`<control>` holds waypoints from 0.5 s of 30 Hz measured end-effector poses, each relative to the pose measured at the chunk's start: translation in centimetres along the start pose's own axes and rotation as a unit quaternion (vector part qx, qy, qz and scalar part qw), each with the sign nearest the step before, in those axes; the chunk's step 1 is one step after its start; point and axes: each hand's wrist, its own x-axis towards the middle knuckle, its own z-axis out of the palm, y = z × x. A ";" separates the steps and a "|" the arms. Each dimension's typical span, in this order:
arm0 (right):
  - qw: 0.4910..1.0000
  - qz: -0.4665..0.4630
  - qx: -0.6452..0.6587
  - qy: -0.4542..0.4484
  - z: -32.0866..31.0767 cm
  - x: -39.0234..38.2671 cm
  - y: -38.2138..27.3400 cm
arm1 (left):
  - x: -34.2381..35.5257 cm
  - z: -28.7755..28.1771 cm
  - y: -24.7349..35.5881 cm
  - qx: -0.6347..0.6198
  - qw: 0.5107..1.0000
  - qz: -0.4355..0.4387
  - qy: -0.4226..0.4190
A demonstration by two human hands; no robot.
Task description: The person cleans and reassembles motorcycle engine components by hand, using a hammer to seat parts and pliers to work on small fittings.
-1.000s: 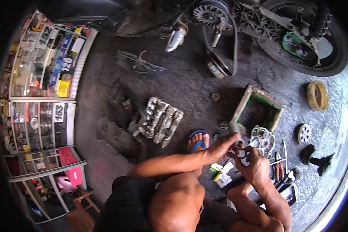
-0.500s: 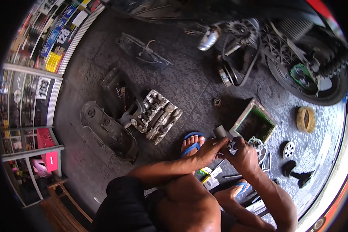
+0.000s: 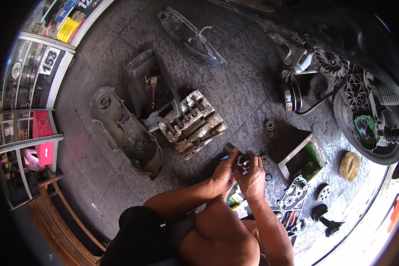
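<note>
Both my hands are together just beyond my knees. My left hand [image 3: 223, 175] is closed, its thumb and fingers around a dark grey metal cylinder [image 3: 228, 149] that sticks out past the fingertips. Close against it, my right hand [image 3: 252, 181] grips a shiny round metal part [image 3: 242, 161], whose exact kind is partly hidden by the fingers. On the floor beside the right hand lie a ball bearing [image 3: 264, 159] and a black ring [image 3: 268, 177]. A silvery gasket-shaped cover plate [image 3: 293, 193] rests farther right.
Left of my hands are a pitted metal block with sockets [image 3: 191, 128], an engine cover [image 3: 131, 137] and a black tray [image 3: 136, 66] holding a brush. To the right stand a wooden box [image 3: 312, 153], a yellowish ring [image 3: 350, 166] and a partly dismantled motorbike [image 3: 363, 102].
The view has turned, so the floor items sit differently in it. My hands, still together, have shifted left in the picture, closer to the metal block. The grip on the cylinder remains.
</note>
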 end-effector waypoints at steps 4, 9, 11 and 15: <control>1.000 -0.006 -0.006 -0.029 0.2 1.8 0.2 | 0.1 1.5 0.8 0.019 0.999 0.008 0.049; 0.998 -0.036 0.038 0.018 0.2 6.5 1.6 | -0.1 0.1 2.4 0.136 0.989 0.051 0.030; 0.999 0.002 0.051 -0.012 0.1 8.6 2.3 | 0.0 -1.5 2.5 0.210 0.964 0.148 0.068; 0.989 -0.002 0.083 -0.125 -0.3 11.6 3.2 | 0.0 -6.4 4.7 0.335 0.879 0.293 0.170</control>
